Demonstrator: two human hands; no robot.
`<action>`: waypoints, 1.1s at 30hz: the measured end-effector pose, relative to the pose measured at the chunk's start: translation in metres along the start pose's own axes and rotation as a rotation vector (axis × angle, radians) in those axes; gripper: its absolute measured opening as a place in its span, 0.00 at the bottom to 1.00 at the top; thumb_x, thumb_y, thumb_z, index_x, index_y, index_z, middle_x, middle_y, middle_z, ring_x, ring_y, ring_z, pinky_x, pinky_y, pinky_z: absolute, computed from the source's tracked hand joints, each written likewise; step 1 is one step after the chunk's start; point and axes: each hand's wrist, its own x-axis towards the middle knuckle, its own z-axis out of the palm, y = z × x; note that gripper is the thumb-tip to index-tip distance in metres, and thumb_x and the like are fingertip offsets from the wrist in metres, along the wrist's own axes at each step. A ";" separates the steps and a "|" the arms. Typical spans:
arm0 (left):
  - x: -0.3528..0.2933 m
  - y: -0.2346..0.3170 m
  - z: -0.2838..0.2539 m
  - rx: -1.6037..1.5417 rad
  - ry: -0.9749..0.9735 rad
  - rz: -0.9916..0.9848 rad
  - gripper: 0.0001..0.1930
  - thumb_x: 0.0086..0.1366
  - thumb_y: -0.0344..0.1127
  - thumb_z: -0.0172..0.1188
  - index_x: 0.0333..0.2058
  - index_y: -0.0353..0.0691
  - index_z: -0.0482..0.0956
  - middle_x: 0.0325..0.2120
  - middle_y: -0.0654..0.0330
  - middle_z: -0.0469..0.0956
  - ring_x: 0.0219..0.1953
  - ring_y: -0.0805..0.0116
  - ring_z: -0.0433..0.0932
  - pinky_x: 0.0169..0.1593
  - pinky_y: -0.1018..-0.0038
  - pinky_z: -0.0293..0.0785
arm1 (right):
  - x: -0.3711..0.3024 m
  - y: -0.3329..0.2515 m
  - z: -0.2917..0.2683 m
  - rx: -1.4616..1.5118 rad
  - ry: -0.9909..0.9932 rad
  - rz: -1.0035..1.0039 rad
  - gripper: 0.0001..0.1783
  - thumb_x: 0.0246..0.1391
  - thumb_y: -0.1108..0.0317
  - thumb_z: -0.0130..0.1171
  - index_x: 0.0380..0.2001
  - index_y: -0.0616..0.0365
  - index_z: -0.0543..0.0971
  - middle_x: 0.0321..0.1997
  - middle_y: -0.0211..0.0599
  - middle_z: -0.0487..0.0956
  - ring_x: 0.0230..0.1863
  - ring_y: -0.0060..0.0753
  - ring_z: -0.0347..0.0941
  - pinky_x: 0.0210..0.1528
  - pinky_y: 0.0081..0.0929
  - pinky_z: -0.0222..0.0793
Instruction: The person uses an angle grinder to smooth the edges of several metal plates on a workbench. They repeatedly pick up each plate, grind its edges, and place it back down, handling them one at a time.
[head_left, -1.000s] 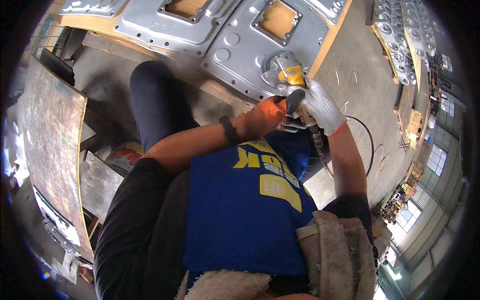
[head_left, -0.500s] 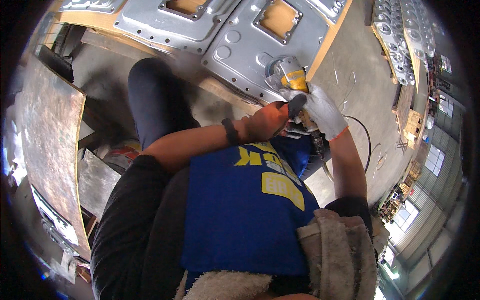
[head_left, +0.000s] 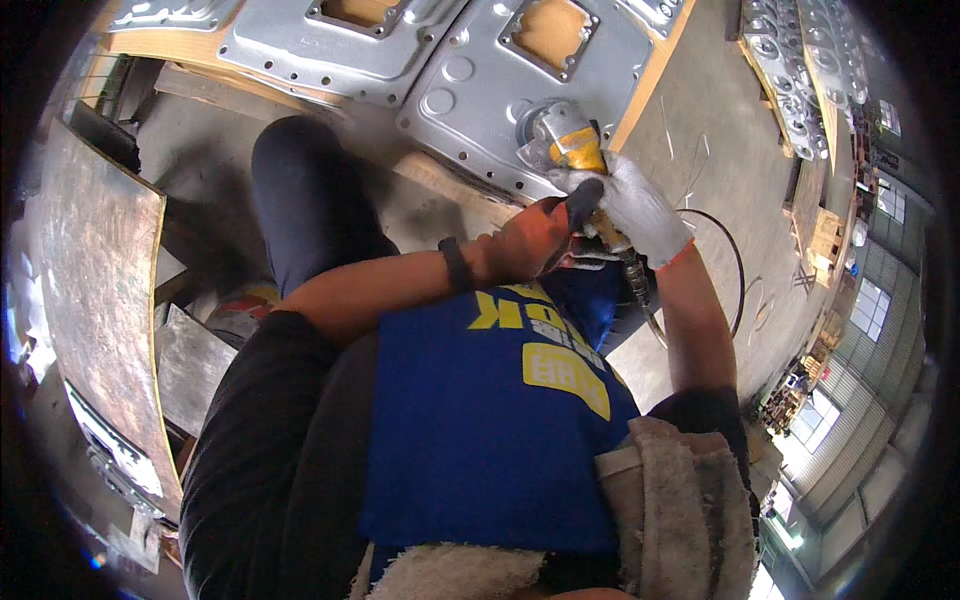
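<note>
An angle grinder [head_left: 576, 148] with a yellow body and silver head is held in both my hands, its disc over the near part of a grey cast metal plate [head_left: 480, 110]. Whether the disc touches the plate I cannot tell. My right hand [head_left: 648, 212], in a white glove, wraps round the grinder's body. Closed on the handle from the left is my left hand [head_left: 530, 238], in an orange and black glove. A dark hose [head_left: 738, 285] runs from the handle's lower end and loops to the right. The plate has a square opening and holes along its edge.
A second metal plate [head_left: 320, 55] lies left of the first, on the same wooden board [head_left: 640, 95]. More castings [head_left: 785, 85] stand in rows at the far right. A large worn sheet [head_left: 95, 290] is on my left. Thin wires lie on the concrete floor [head_left: 690, 130].
Both hands and the grinder have shifted slightly left and toward the far side. The disc sits a little farther left over the plate. The grip looks the same.
</note>
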 end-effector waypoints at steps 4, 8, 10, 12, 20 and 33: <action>-0.005 -0.029 0.014 -0.122 0.031 -0.024 0.28 0.59 0.30 0.60 0.56 0.30 0.61 0.27 0.58 0.74 0.26 0.66 0.75 0.32 0.70 0.76 | -0.006 -0.017 0.006 0.016 -0.009 0.026 0.25 0.56 0.55 0.60 0.48 0.64 0.73 0.38 0.38 0.79 0.38 0.29 0.76 0.41 0.28 0.72; 0.013 0.018 -0.002 -0.959 0.264 -0.736 0.18 0.69 0.45 0.52 0.46 0.34 0.67 0.24 0.64 0.72 0.24 0.76 0.73 0.30 0.77 0.75 | 0.012 -0.006 0.002 -0.251 0.073 -0.048 0.27 0.55 0.52 0.60 0.47 0.64 0.73 0.38 0.43 0.80 0.39 0.34 0.77 0.43 0.33 0.72; 0.023 0.031 -0.004 -1.069 0.261 -0.759 0.22 0.69 0.52 0.48 0.45 0.36 0.68 0.24 0.65 0.72 0.25 0.77 0.73 0.29 0.79 0.74 | 0.011 -0.012 0.001 -0.228 0.069 0.025 0.26 0.55 0.52 0.60 0.47 0.64 0.74 0.38 0.43 0.80 0.39 0.34 0.77 0.44 0.33 0.72; 0.020 0.035 -0.012 -0.871 0.154 -0.704 0.25 0.67 0.57 0.50 0.44 0.37 0.70 0.24 0.66 0.72 0.25 0.78 0.72 0.29 0.79 0.73 | 0.006 -0.015 0.003 -0.144 0.051 0.026 0.24 0.56 0.53 0.59 0.45 0.64 0.75 0.38 0.43 0.80 0.39 0.32 0.76 0.42 0.32 0.72; 0.011 0.017 -0.018 -0.538 0.080 -0.421 0.16 0.71 0.45 0.47 0.48 0.38 0.68 0.28 0.63 0.74 0.28 0.72 0.76 0.32 0.74 0.76 | 0.006 -0.039 0.007 -0.147 0.036 -0.096 0.22 0.59 0.57 0.55 0.47 0.65 0.75 0.38 0.42 0.79 0.39 0.31 0.76 0.43 0.31 0.71; -0.005 -0.022 0.018 -0.376 0.069 -0.239 0.20 0.62 0.33 0.57 0.50 0.32 0.66 0.28 0.57 0.75 0.28 0.66 0.78 0.32 0.70 0.77 | -0.012 -0.038 0.015 -0.040 0.043 0.062 0.22 0.56 0.57 0.59 0.44 0.67 0.75 0.36 0.43 0.80 0.37 0.31 0.76 0.40 0.32 0.71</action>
